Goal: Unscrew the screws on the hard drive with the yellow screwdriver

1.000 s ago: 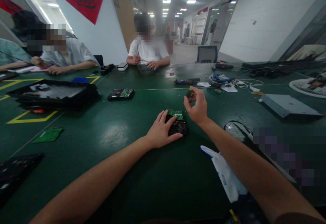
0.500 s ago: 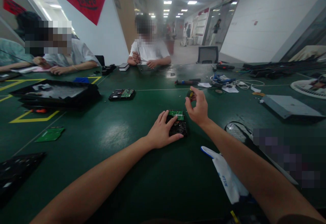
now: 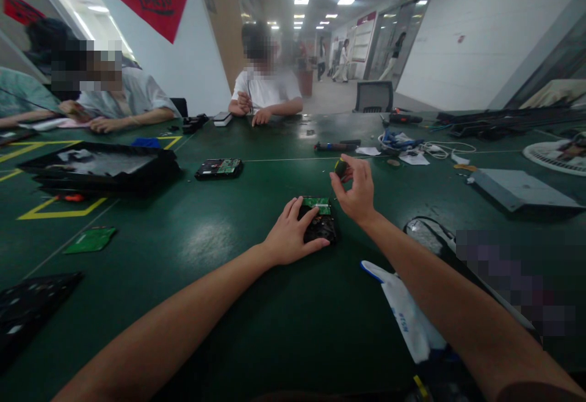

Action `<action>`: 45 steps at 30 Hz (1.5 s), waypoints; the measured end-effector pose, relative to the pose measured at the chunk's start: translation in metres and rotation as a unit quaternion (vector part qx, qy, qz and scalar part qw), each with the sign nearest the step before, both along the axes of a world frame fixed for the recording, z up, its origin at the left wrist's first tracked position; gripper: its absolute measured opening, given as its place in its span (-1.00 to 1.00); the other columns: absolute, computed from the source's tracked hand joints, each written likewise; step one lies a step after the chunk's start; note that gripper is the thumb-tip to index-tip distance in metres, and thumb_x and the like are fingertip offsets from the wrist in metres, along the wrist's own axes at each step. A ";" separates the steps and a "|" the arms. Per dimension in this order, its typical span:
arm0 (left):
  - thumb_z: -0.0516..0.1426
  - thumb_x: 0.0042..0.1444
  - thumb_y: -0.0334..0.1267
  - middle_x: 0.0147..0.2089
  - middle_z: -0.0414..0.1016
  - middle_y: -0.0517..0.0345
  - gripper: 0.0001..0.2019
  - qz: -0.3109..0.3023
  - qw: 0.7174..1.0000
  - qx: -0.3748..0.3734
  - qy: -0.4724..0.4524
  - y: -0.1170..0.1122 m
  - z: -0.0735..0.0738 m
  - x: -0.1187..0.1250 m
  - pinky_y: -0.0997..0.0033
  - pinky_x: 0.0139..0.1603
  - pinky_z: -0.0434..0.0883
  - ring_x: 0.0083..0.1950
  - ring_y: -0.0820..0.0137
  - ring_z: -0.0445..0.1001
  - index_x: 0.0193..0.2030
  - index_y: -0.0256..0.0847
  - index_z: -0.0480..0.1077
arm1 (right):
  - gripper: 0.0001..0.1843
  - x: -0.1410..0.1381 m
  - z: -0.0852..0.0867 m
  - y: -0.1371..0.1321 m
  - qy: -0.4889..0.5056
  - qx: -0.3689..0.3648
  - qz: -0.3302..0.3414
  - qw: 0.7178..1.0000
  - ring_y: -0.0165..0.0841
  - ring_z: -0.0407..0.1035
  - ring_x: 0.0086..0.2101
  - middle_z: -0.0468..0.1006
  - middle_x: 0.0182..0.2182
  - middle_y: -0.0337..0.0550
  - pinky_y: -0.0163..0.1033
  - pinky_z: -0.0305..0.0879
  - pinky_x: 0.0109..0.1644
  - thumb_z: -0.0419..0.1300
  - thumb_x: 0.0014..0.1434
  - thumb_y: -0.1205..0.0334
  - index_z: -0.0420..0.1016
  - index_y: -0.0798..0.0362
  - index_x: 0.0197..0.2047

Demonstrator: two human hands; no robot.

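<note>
A black hard drive [image 3: 324, 229] with a green circuit board lies flat on the table in front of me. My left hand [image 3: 287, 235] grips it from the left, fingers over its top and thumb along the near edge, hiding part of it. Just right of the drive, my right hand [image 3: 358, 190] pinches the yellow-and-black handle of a screwdriver [image 3: 339, 167] between thumb and fingers. The handle points up; the shaft runs down toward the drive's far right corner. Whether its tip touches a screw is too small to tell.
A second hard drive [image 3: 218, 168] and a black tray [image 3: 101, 170] lie to the left, with a green circuit board [image 3: 91, 240] nearer. Right are a silver metal box [image 3: 522, 188], cables [image 3: 403, 144] and a white glove [image 3: 407, 307]. A co-worker [image 3: 265, 94] sits opposite.
The screwdriver handle has tilted and turned slightly to the left in my right hand's fingers. My left hand and the hard drive stay put. The co-worker opposite has shifted a hand leftward.
</note>
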State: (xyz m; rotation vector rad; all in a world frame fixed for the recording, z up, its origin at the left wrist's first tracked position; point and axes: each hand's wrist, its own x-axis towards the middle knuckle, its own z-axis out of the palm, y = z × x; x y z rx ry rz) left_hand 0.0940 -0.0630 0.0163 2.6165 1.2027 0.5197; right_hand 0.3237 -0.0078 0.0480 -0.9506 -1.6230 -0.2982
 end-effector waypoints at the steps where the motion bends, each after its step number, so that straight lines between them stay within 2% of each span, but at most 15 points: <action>1: 0.06 0.19 0.48 0.65 -0.23 -0.11 -0.06 0.000 1.000 -0.001 0.003 0.000 0.000 0.000 -0.29 0.53 0.02 0.62 -0.23 -0.23 0.54 -0.05 0.13 | -0.48 0.000 0.000 0.000 -0.003 0.000 0.002 1.000 -0.17 0.49 -0.15 0.47 0.05 0.05 0.02 0.61 -0.13 0.23 0.35 0.16 0.31 -0.08 0.34; 5: 0.05 0.19 0.49 0.65 -0.24 -0.11 -0.06 0.002 1.000 -0.009 0.006 0.000 0.001 0.000 -0.31 0.52 0.03 0.62 -0.23 -0.24 0.55 -0.04 0.12 | -0.46 0.000 -0.002 0.001 -0.008 -0.017 0.021 1.000 -0.18 0.55 -0.13 0.49 0.15 0.06 0.05 0.60 -0.02 0.14 0.41 0.22 0.21 -0.08 0.40; 12: 0.05 0.19 0.49 0.65 -0.25 -0.11 -0.06 0.001 1.000 -0.010 0.003 0.000 0.001 0.000 -0.31 0.52 0.04 0.62 -0.23 -0.24 0.55 -0.05 0.12 | -0.45 0.001 -0.004 0.001 -0.005 -0.004 -0.005 1.000 -0.14 0.53 -0.15 0.51 0.04 0.05 0.08 0.60 -0.07 0.27 0.33 0.11 0.30 -0.07 0.34; 16: 0.05 0.19 0.49 0.65 -0.28 -0.11 -0.06 0.002 1.000 -0.010 -0.001 0.000 0.001 0.000 -0.31 0.52 0.03 0.62 -0.24 -0.25 0.54 -0.06 0.12 | -0.47 0.001 -0.005 0.001 0.001 -0.025 0.020 0.999 -0.18 0.58 -0.16 0.50 0.16 0.08 0.06 0.59 0.02 0.16 0.40 0.14 0.23 -0.06 0.39; 19: 0.05 0.18 0.50 0.65 -0.27 -0.11 -0.05 0.002 1.000 -0.010 0.003 0.000 0.001 0.000 -0.28 0.54 0.01 0.62 -0.22 -0.25 0.54 -0.07 0.12 | -0.48 0.000 -0.006 0.002 0.014 -0.041 0.026 0.999 -0.22 0.60 -0.21 0.52 0.16 0.07 0.00 0.61 -0.03 0.12 0.43 0.13 0.21 -0.05 0.40; 27: 0.04 0.16 0.52 0.65 -0.23 -0.10 -0.03 0.003 1.000 -0.009 0.016 0.000 0.004 0.000 -0.24 0.55 0.01 0.63 -0.20 -0.25 0.55 -0.05 0.11 | -0.41 -0.001 0.000 -0.003 0.004 -0.032 -0.005 0.999 -0.19 0.52 -0.25 0.52 0.04 0.06 0.01 0.62 -0.17 0.24 0.35 0.08 0.27 -0.07 0.39; 33: 0.00 0.16 0.55 0.66 -0.29 -0.12 0.01 0.005 1.000 -0.019 0.025 0.001 0.003 0.000 -0.22 0.55 0.00 0.63 -0.20 -0.28 0.56 -0.08 0.09 | -0.44 0.002 -0.001 -0.003 0.002 -0.036 0.005 0.999 -0.21 0.56 -0.23 0.54 0.09 0.08 0.05 0.59 -0.03 0.14 0.42 0.16 0.21 -0.05 0.43; 40: 0.03 0.15 0.54 0.66 -0.31 -0.07 0.00 0.006 0.999 -0.021 0.026 0.001 0.005 0.000 -0.21 0.55 0.00 0.63 -0.19 -0.29 0.56 -0.05 0.09 | -0.47 0.001 0.003 -0.004 -0.003 -0.025 -0.012 1.000 -0.21 0.49 -0.25 0.49 0.00 0.04 0.02 0.60 -0.14 0.25 0.35 0.12 0.31 -0.05 0.34; 45: -0.04 0.15 0.57 0.66 -0.27 -0.08 0.01 0.009 0.998 -0.030 0.047 -0.001 0.014 0.000 -0.19 0.55 -0.02 0.64 -0.16 -0.29 0.57 -0.04 0.07 | -0.50 0.000 0.005 -0.005 -0.011 -0.026 -0.002 1.000 -0.17 0.51 -0.16 0.50 0.05 0.08 0.02 0.59 -0.08 0.14 0.40 0.19 0.29 -0.03 0.37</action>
